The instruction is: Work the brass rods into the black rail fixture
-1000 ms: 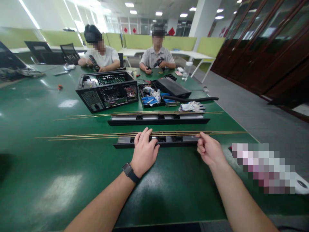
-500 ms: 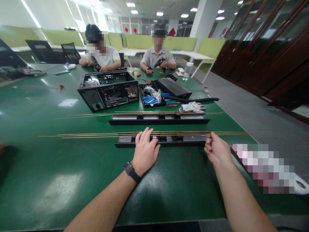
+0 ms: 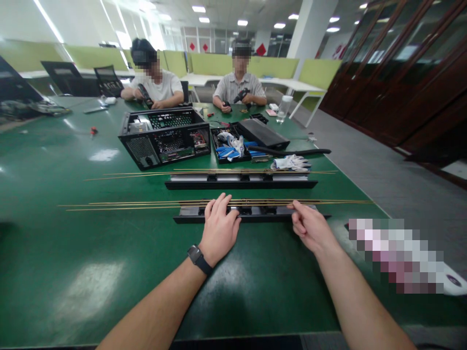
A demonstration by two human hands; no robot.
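Observation:
Thin brass-coloured rods lie lengthwise over the nearer black rail, which has dark brackets along it. My left hand, a watch on its wrist, rests across the rail and rods with its fingers stretched out. Farther right, my right hand pinches the end of the front rod between thumb and forefinger, just above the rail. Behind them lies a second black rail, with more brass rods across its top.
Beyond the rails stand an open computer case, a tray with blue-and-white gloves, and another glove. A black bar lies nearby. A white-handled object, partly blurred, is at right. Two people sit across the green table.
My right hand has moved left along the rail, and the front rod has slid left with it. My left hand stays in place.

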